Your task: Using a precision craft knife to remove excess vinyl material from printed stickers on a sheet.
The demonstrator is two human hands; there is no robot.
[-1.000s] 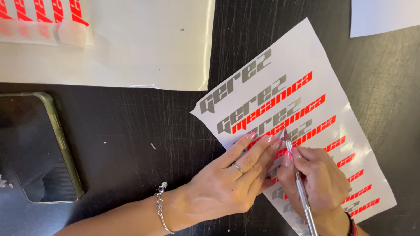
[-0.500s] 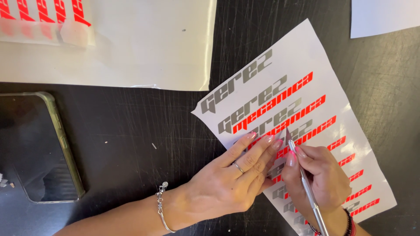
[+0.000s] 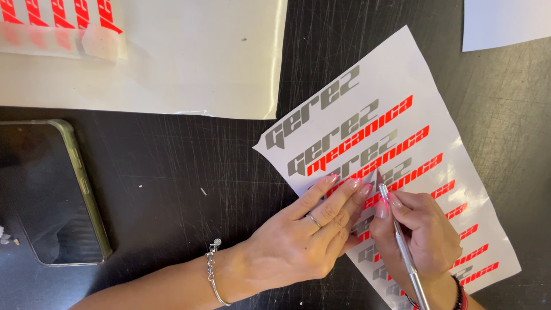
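Note:
A white sticker sheet (image 3: 402,74) with rows of grey and red cut lettering lies tilted on a scratched black table. My left hand (image 3: 310,229), with a ring and a bracelet, presses flat on the sheet's lower left part, fingertips beside the tool's tip. My right hand (image 3: 422,235) grips a thin silver craft knife (image 3: 404,247) like a pen. Its tip touches the sheet between the lettering rows, just right of my left fingertips. A small flap of film looks lifted at the tip.
A phone (image 3: 49,189) in a green case lies dark at the left. A large pale sheet (image 3: 189,57) with red lettering strips at its top left covers the upper left. Another white sheet (image 3: 505,23) shows at the top right corner.
My right hand and the knife have shifted slightly to the right and down. The left hand stays pressed on the sheet.

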